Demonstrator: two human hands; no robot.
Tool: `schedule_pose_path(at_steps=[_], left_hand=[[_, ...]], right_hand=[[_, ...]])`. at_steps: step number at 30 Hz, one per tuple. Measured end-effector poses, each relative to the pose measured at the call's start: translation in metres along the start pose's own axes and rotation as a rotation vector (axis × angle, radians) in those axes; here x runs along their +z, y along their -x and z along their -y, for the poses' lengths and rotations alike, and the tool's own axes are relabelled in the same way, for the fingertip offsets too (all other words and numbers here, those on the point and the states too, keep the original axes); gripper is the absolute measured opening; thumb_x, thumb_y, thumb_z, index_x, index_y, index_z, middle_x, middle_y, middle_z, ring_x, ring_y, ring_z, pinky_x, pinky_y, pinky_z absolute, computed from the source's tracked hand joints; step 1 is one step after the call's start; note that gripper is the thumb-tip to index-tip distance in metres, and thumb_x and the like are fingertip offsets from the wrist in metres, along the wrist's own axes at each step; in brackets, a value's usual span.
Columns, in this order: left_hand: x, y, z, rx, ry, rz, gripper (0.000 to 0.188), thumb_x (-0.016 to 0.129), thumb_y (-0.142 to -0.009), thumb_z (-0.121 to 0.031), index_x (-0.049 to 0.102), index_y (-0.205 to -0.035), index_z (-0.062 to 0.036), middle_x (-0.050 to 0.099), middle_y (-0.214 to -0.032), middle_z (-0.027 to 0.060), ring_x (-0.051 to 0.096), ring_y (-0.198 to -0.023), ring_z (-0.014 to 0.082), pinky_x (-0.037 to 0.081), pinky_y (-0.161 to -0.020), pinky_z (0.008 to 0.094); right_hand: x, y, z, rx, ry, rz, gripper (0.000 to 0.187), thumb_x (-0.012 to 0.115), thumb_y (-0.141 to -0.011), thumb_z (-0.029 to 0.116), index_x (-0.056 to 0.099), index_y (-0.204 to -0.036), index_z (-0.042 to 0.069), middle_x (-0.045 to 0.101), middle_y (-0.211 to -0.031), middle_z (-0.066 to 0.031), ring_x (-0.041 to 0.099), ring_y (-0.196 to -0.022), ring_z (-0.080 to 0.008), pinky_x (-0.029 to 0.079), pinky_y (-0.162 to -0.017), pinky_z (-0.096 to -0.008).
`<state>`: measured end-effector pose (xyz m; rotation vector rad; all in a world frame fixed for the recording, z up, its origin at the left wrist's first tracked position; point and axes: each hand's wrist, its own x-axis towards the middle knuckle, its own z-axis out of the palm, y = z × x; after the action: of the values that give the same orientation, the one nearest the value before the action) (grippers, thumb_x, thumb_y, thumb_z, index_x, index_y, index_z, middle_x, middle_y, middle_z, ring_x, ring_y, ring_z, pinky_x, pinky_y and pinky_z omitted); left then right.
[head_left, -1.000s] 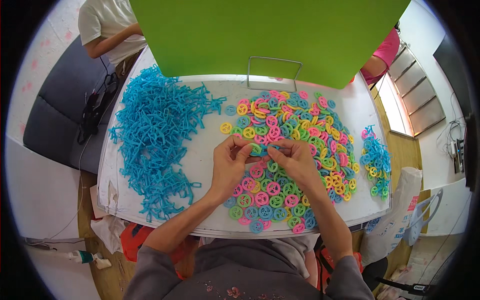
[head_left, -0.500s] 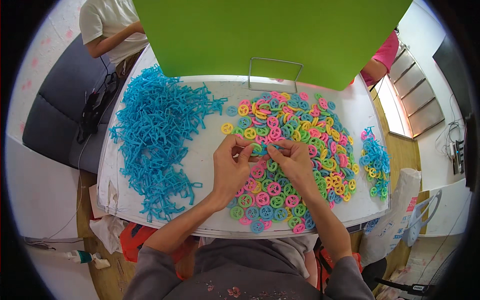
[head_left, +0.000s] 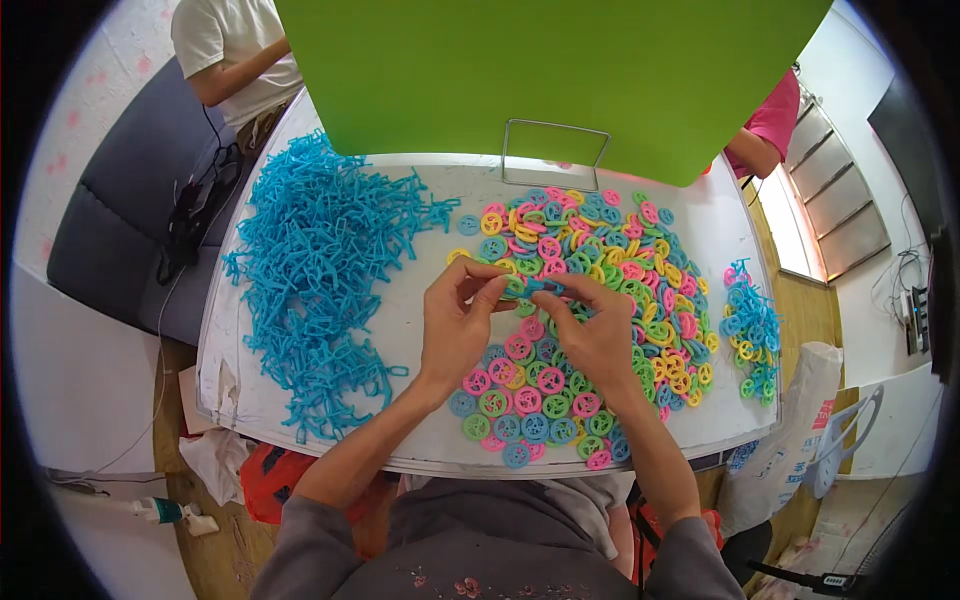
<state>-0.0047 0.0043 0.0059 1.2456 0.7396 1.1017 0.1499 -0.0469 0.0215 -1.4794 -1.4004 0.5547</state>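
Observation:
My left hand (head_left: pixel 458 322) and my right hand (head_left: pixel 596 334) meet over the middle of the white table (head_left: pixel 420 330). Together they pinch a small blue plastic piece (head_left: pixel 533 288) with a green wheel at its left end, held between the fingertips. Under and beyond the hands lies a spread of pink, yellow, green and blue plastic wheels (head_left: pixel 590 290). A big heap of blue plastic frames (head_left: pixel 318 275) fills the table's left side.
A small pile of assembled blue pieces with wheels (head_left: pixel 752 328) lies at the table's right edge. A green board (head_left: pixel 540 70) on a wire stand (head_left: pixel 555 150) rises at the back. One person sits far left (head_left: pixel 235 50), another far right (head_left: pixel 770 125). A white sack (head_left: pixel 785 440) stands on the floor.
My hands stay over the wheels with only small finger movements on the piece between them. The piles have not shifted.

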Motion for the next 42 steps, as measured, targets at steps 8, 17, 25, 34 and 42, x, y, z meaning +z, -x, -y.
schedule_pose_path(at_steps=[8, 17, 25, 34, 42], left_hand=[[0.004, 0.000, -0.007, 0.024, 0.008, 0.043, 0.017, 0.054, -0.089, 0.003, 0.053, -0.105, 0.0047, 0.058, -0.102, 0.0097, 0.062, -0.091, 0.0162, 0.058, -0.079, 0.0323], [0.003, 0.004, 0.006, 0.026, 0.024, 0.006, 0.019, 0.056, -0.084, 0.009, 0.055, -0.102, 0.0067, 0.061, -0.096, 0.0115, 0.064, -0.087, 0.0176, 0.056, -0.077, 0.0296], [0.018, 0.009, -0.012, 0.018, 0.028, 0.122, 0.024, 0.056, -0.090, -0.007, 0.054, -0.113, 0.0014, 0.053, -0.105, 0.0078, 0.060, -0.090, 0.0162, 0.055, -0.076, 0.0300], [-0.014, -0.013, -0.011, 0.083, -0.041, -0.273, 0.021, 0.052, -0.092, -0.008, 0.056, -0.112, -0.0032, 0.055, -0.100, 0.0056, 0.055, -0.085, 0.0113, 0.051, -0.067, 0.0252], [-0.073, -0.029, -0.021, 0.397, -1.075, -0.304, 0.020, 0.064, -0.077, -0.002, 0.061, -0.097, -0.0061, 0.056, -0.092, 0.0112, 0.055, -0.084, 0.0267, 0.046, -0.070, 0.0367]], right_hand=[[-0.003, -0.003, -0.009, -0.008, -0.129, -0.028, 0.037, 0.075, -0.074, 0.005, 0.064, -0.109, -0.001, 0.068, -0.085, -0.0076, 0.065, -0.075, -0.0106, 0.051, -0.066, -0.0232], [-0.018, -0.004, 0.003, 0.234, -0.053, 0.016, 0.044, 0.082, -0.068, 0.008, 0.065, -0.107, -0.001, 0.066, -0.081, -0.0036, 0.059, -0.068, -0.0055, 0.048, -0.060, -0.0201], [-0.073, -0.001, -0.004, 0.191, -0.137, 0.049, 0.036, 0.077, -0.072, 0.007, 0.065, -0.106, -0.001, 0.066, -0.082, -0.0042, 0.058, -0.066, -0.0055, 0.047, -0.059, -0.0192], [-0.298, -0.033, -0.108, 0.429, 0.385, -0.128, 0.035, 0.066, -0.085, 0.034, 0.068, -0.098, 0.002, 0.061, -0.076, 0.0020, 0.050, -0.065, -0.0048, 0.041, -0.059, -0.0219], [-0.313, -0.061, -0.131, 0.634, 0.678, 0.066, 0.049, 0.072, -0.077, 0.036, 0.064, -0.108, -0.002, 0.068, -0.091, -0.0131, 0.063, -0.086, -0.0200, 0.047, -0.079, -0.0308]])
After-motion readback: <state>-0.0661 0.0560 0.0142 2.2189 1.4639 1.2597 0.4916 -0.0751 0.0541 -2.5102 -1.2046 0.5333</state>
